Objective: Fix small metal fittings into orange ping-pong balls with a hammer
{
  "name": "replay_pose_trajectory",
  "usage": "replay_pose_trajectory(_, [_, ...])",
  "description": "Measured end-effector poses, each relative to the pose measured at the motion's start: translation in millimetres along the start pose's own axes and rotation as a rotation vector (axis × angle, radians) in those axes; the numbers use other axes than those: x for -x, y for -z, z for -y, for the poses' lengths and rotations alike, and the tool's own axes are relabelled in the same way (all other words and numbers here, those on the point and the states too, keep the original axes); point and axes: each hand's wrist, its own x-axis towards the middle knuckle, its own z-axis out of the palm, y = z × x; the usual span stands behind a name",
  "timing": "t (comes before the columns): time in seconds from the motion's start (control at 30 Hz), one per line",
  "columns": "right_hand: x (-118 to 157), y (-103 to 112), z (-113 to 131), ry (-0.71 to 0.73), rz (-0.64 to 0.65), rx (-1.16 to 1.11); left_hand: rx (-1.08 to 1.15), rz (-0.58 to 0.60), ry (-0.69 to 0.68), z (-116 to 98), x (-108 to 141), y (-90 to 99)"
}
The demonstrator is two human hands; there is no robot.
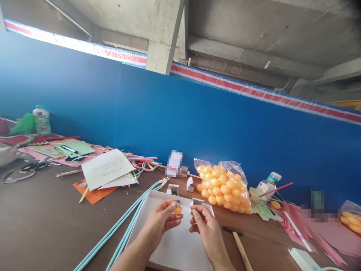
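Orange ball (177, 211), shiny on top, is pinched in my left hand (156, 223) above the white tray (176, 246). My right hand (208, 226) is nearly closed; I cannot tell on what. With only 1 thumb and fingertips gripping, the smooth ball could slip.

Both hands, left (163, 222) and right (205, 223), sit raised side by side, apart, thumbs pinched toward curled index fingers.
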Motion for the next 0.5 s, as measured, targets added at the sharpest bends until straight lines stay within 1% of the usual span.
replay_pose_trajectory(0.17, [6.2, -4.3, 8.8, -0.016, 0.032, -0.113, -0.017, -0.015, 0.0, 1.0, -0.7, -0.5])
replay_pose_trajectory(0.3, [11.4, -5.6, 15.8, -0.078, 0.044, -0.179, -0.032, -0.018, 0.006, 1.4, -0.3, -1.5])
replay_pose_trajectory(0.5, [13.4, -3.2, 14.5, -0.147, 0.123, -0.303, -0.039, -0.008, 0.01, 1.3, 0.9, -1.7])
